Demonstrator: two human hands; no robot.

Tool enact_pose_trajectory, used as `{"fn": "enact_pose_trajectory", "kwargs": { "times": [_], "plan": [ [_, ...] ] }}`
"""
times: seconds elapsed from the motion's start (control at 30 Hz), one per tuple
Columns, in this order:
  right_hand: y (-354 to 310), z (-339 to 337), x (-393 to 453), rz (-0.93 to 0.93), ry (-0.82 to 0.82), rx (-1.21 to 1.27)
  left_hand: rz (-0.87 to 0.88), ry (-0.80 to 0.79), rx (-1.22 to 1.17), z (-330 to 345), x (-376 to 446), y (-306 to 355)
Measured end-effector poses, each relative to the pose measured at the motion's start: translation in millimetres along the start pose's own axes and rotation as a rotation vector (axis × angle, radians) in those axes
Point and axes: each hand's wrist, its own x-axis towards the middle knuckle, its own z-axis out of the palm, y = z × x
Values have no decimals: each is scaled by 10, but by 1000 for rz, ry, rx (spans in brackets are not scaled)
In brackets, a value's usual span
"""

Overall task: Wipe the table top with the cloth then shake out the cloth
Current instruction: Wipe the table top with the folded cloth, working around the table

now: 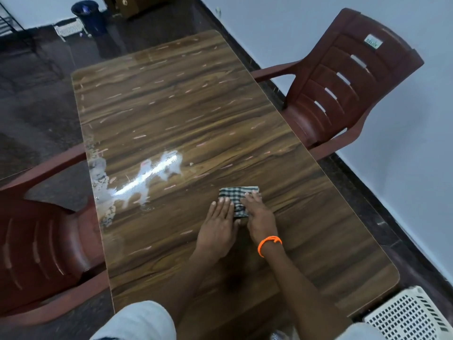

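The cloth (239,198) lay on the table (186,114) — both hands (218,224) on it. Chairs (343,87) stood left and right.

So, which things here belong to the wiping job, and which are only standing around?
Belong to the job:
- checked cloth, folded
- table top
- left hand and right hand, both flat on the cloth

Only standing around:
- two brown plastic chairs
- white basket
- dark bin
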Motion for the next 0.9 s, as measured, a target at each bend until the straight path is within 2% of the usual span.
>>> {"fn": "enact_pose_trajectory", "kwargs": {
  "times": [0.13,0.23,0.43,0.5,0.6,0.73,0.9],
  "plan": [
    [-209,286,-326,-49,-49,18,-34,97,-31,95,-482,-205],
    [-156,277,-657,-63,-54,-4,8,126,-61,206,-781,-102],
    [157,-37,-798,-6,24,-63,81,-1,-65,227,-642,233],
    [126,-40,-621,47,73,-75,79,-54,-46,166,-468,202],
    [-18,104,-346,73,112,-43,58,-39,0,87,-303,17],
    [-352,410,-190,16,12,-15,-35,28,11,88,-441,-368],
    [-607,669,-508,-94,-89,6,-76,33,-16,167,-1050,-528]
  ]
}}
